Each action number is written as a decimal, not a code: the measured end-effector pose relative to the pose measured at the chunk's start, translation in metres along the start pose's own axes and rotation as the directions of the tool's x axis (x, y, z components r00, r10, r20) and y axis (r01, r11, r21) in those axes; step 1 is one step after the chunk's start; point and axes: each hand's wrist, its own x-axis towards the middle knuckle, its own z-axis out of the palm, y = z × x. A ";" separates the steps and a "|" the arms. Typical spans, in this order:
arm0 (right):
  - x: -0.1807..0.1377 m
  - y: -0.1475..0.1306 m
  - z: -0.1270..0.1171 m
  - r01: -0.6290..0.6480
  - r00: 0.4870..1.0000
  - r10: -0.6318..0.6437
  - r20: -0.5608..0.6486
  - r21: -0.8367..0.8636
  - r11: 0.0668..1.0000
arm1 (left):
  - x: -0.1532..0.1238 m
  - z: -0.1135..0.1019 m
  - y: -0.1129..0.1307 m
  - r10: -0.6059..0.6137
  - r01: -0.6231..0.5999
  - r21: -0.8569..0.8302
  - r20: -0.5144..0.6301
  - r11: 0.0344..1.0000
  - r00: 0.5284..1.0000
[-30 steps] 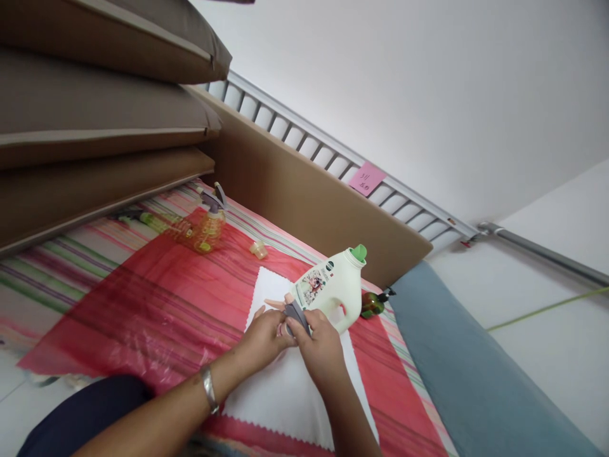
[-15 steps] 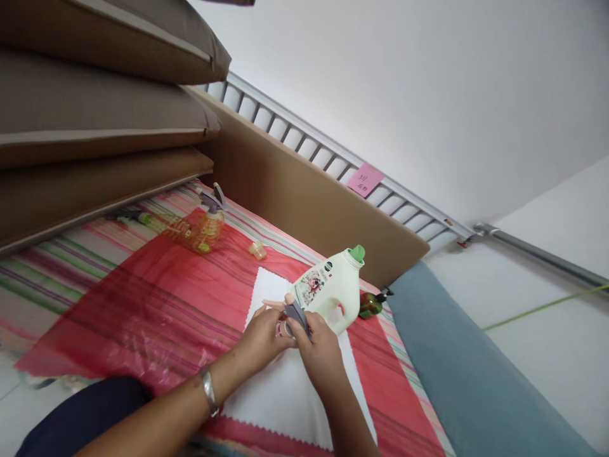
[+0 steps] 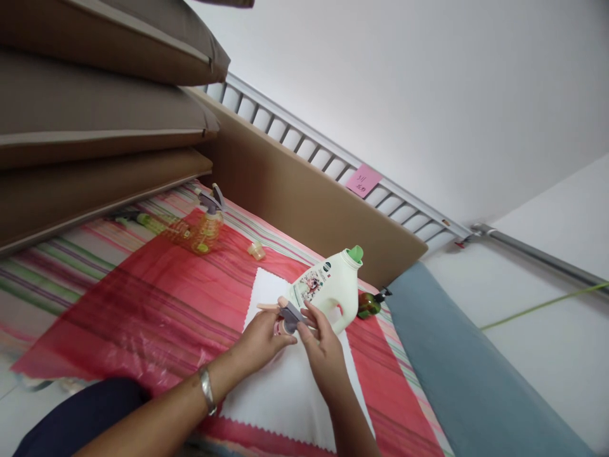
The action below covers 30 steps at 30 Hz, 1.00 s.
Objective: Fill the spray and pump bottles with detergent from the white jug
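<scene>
My left hand (image 3: 261,337) and my right hand (image 3: 320,348) meet over a white cloth (image 3: 290,387), both pinching a small grey spray-trigger piece (image 3: 289,313) with a pale tube sticking out to the left. A metal bracelet is on my left wrist. Just behind the hands stands a white detergent jug (image 3: 328,287) with a green cap and a picture label.
A red plastic sheet (image 3: 157,311) covers a striped mat. On it lie an orange spray bottle (image 3: 207,225), a small clear cap (image 3: 257,251) and a small green bottle (image 3: 368,304). Brown cushions (image 3: 95,120) are stacked at left, a cardboard panel (image 3: 309,203) behind, a blue-grey mat (image 3: 466,374) at right.
My right fingers have loosened and shifted on the grey piece, which has turned slightly. The view has drifted a little; nothing else has moved.
</scene>
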 end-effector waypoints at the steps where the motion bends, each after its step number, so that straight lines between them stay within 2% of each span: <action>1: -0.003 0.010 0.000 -0.034 0.999 0.033 0.020 0.060 0.998 | 0.000 0.000 0.001 -0.009 0.009 -0.009 -0.003 1.000 1.000; 3: -0.009 0.032 0.003 -0.085 0.992 0.070 0.106 0.146 0.986 | -0.001 0.000 0.002 -0.030 0.030 -0.025 -0.015 0.999 0.999; 6: -0.019 0.049 0.017 -0.102 0.979 0.070 0.189 0.162 0.982 | -0.003 0.002 0.005 -0.034 0.032 -0.069 -0.039 0.997 0.999; 9: -0.022 0.043 0.036 -0.036 0.989 0.014 0.149 0.143 0.989 | -0.004 0.004 0.009 -0.023 0.007 -0.169 -0.090 0.986 0.996; 12: -0.020 0.035 0.050 -0.016 0.990 -0.004 0.139 0.140 0.990 | -0.004 0.000 0.016 -0.078 -0.001 -0.372 -0.198 0.928 0.977; 14: -0.019 0.037 0.054 -0.033 0.987 0.011 0.157 0.138 0.990 | -0.002 -0.010 0.023 -0.126 -0.053 -0.539 -0.291 0.841 0.948; 16: -0.018 0.043 0.055 -0.040 0.986 0.018 0.167 0.128 0.991 | 0.002 -0.024 0.029 -0.176 -0.127 -0.702 -0.343 0.701 0.923; 19: -0.018 0.049 0.056 -0.036 0.985 0.015 0.174 0.118 0.992 | 0.008 -0.047 0.033 -0.236 -0.184 -0.866 -0.321 0.465 0.917; 22: -0.018 0.047 0.056 -0.038 0.981 0.012 0.191 0.132 0.990 | 0.012 -0.058 0.029 -0.254 -0.183 -0.910 -0.290 0.373 0.923; 24: -0.017 0.042 0.055 -0.037 0.978 0.006 0.209 0.145 0.989 | 0.013 -0.056 0.024 -0.268 -0.161 -0.911 -0.275 0.380 0.923; 26: -0.016 0.039 0.052 -0.041 0.974 0.004 0.227 0.162 0.986 | 0.014 -0.048 0.019 -0.305 -0.093 -0.897 -0.243 0.433 0.921; 28: -0.016 0.037 0.049 -0.056 0.972 0.012 0.233 0.181 0.982 | 0.012 -0.037 0.014 -0.351 -0.015 -0.845 -0.239 0.535 0.906; 30: -0.016 0.037 0.046 -0.074 0.973 0.025 0.230 0.205 0.976 | 0.009 -0.027 0.010 -0.381 0.062 -0.731 -0.279 0.680 0.882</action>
